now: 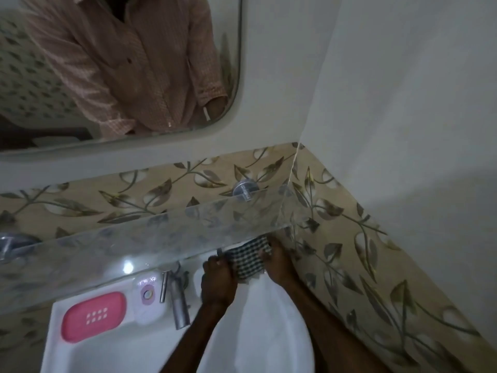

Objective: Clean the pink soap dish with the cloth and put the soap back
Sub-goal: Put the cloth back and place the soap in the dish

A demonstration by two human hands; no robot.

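Note:
The pink soap dish point(93, 316) lies empty on the left back ledge of the white sink point(113, 345), its drain holes showing. A white bar in a purple-marked wrapper, apparently the soap point(146, 300), lies just right of the dish. At the sink's back right corner, both hands hold a dark checked cloth point(248, 261). My left hand point(217, 281) grips the cloth's left edge with curled fingers. My right hand point(277, 265) holds its right side, partly under the glass shelf.
A clear glass shelf point(166, 238) on metal pegs overhangs the back of the sink. A chrome tap point(177, 300) stands between the soap and my hands. Leaf-patterned tiles line the wall corner at right. A mirror hangs above.

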